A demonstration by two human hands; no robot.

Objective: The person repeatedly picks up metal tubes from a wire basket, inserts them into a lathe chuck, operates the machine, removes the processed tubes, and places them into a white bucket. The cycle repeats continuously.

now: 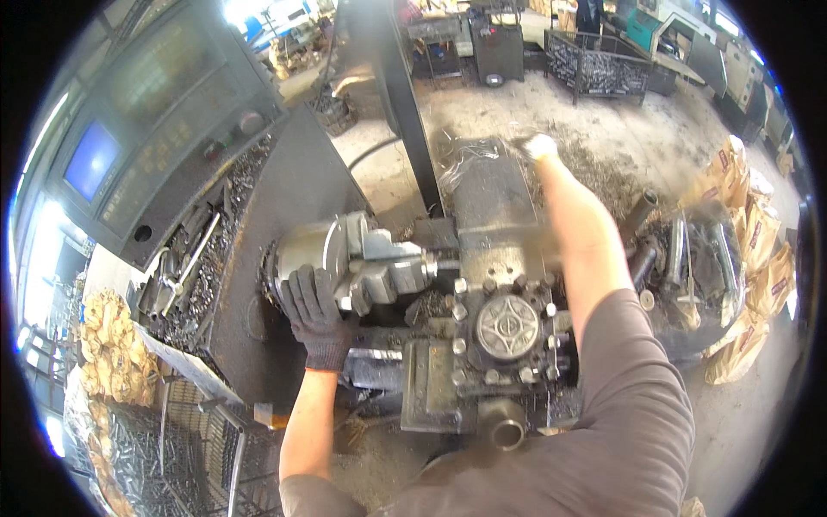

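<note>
My left hand [308,302], in a dark knitted glove, lies with stretched fingers on the side of a lathe chuck [314,246]. The chuck's stepped metal jaws [379,267] point to the right. A thin metal rod [445,264] shows just right of the jaws. My right arm reaches far forward past a square tool post [508,327] with a round star-patterned cap and several bolts. At its end, my right hand [541,146] looks pale and overexposed, beside the far end of a dark machine slide [491,189]; its fingers cannot be made out.
A control panel with a blue screen [91,160] stands at the left. Wrenches [185,263] lie among metal chips on a ledge by the chuck. Brown sacks [758,267] and metal tubes [676,250] are on the right. A wire bin of parts [597,67] stands farther back.
</note>
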